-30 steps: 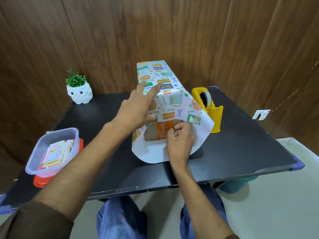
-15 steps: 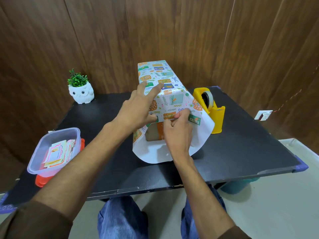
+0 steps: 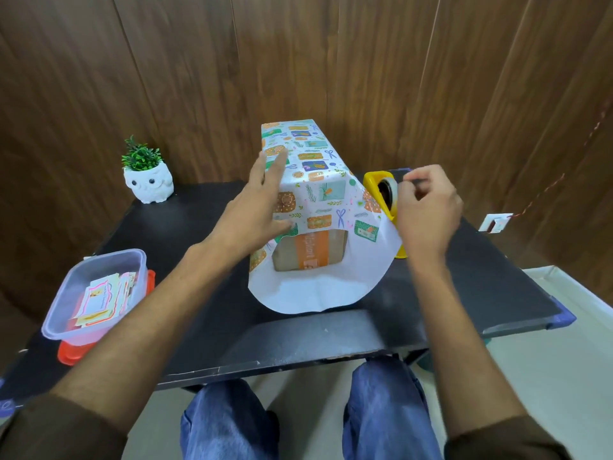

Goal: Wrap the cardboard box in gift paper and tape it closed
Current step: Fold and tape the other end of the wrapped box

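The cardboard box [image 3: 311, 250] lies mid-table with its long axis running straight away from the person. The glossy patterned gift paper [image 3: 318, 180] is wrapped around it like a tube. The near end is open, showing brown board with an orange band, and the paper's white underside curls out toward the black table [image 3: 464, 277] edge. The left hand [image 3: 255, 207] presses flat on the paper's top-left edge, fingers straight. The right hand [image 3: 428, 214] pinches the tape [image 3: 389, 194] at the yellow plastic dispenser [image 3: 371, 179], just right of the box. Bare tabletop lies on both sides.
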